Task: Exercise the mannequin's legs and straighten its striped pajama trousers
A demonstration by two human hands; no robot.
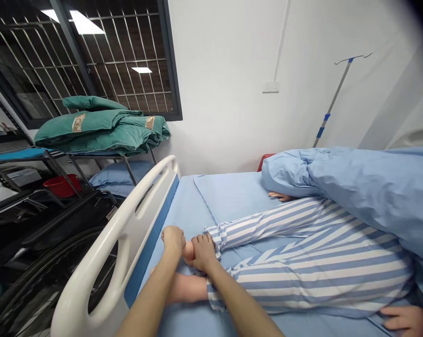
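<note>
While the left hand (173, 239) and right hand (203, 252) close their fingers around a foot (188, 252), it lies on the blue bed (197, 210) beside the rail (127, 224). The leg wears striped trousers (302, 262). No writing is readable.

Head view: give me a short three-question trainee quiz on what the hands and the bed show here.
1. True or false: both hands grip the same foot.
2. Which side of the bed is the white rail on in the picture? A) left B) right C) none
3. Fill in: the trousers on the legs are ____ and white striped.

Key:
1. True: the left hand and right hand close around the upper foot; the other foot lies under the forearms.
2. A
3. blue

Also seen: a blue quilt folded back over the body, green bedding on a rack.
</note>
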